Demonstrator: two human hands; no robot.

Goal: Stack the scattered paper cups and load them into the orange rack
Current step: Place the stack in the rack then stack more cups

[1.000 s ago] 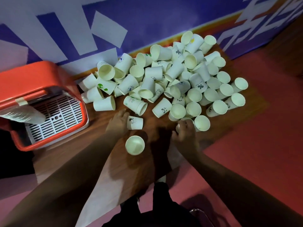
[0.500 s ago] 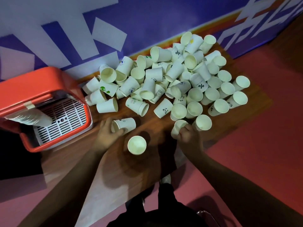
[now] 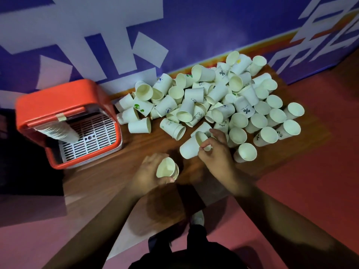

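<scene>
Here, left hand (image 3: 148, 172) gripping nested cups (image 3: 167, 168), right hand (image 3: 216, 153) pinching cup (image 3: 190, 148).

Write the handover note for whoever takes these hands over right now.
Left hand: grip on nested cups, seemingly two.
Right hand: pinches a single cup at the near edge of the pile.
Orange rack: on the table, left of the pile, with one loaded stack lying inside.
Done: that one stack.
Left: most cups lie scattered; nest them and load the rack.
</scene>
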